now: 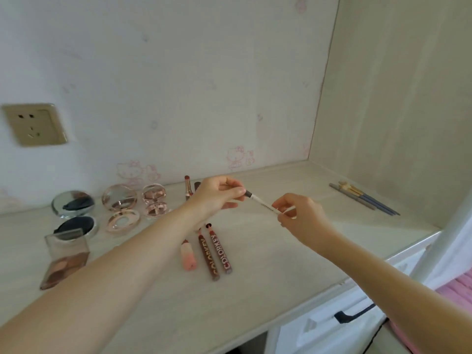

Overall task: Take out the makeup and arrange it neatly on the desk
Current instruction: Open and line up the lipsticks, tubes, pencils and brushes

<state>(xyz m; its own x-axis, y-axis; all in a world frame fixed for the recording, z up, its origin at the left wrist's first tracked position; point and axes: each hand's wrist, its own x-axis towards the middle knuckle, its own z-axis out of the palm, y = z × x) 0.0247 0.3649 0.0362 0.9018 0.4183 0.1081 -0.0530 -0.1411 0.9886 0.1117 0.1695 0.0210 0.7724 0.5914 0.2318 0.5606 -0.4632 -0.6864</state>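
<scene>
Pale wood bench point(255, 264) running along a wall papered with faint pink cartoon cats, a wall socket point(34, 123) at far left. Lying on the bench from the left: an eyeshadow palette point(65, 259) with its lid open, two dark round compacts point(74, 213), two rose-gold compacts point(122, 208), then a pink lip stick point(188, 255) and two brown lip tubes point(214, 251) set side by side.

Above those tubes, the left hand point(217, 198) is pinching the dark-capped end of a thin white pencil point(263, 203), while the right hand point(301, 215) is pinching its other end, so the pencil is hanging in the air between them, slanting down to the right. Far right, near the side panel, a few makeup brushes point(365, 198) are lying together.

To do this step well, the person is likely needing to keep both pinches light, turn the pencil parallel to the lip tubes, and lower it onto bare bench just beside them, ends lined up, releasing only once it is resting flat so it cannot roll.
</scene>
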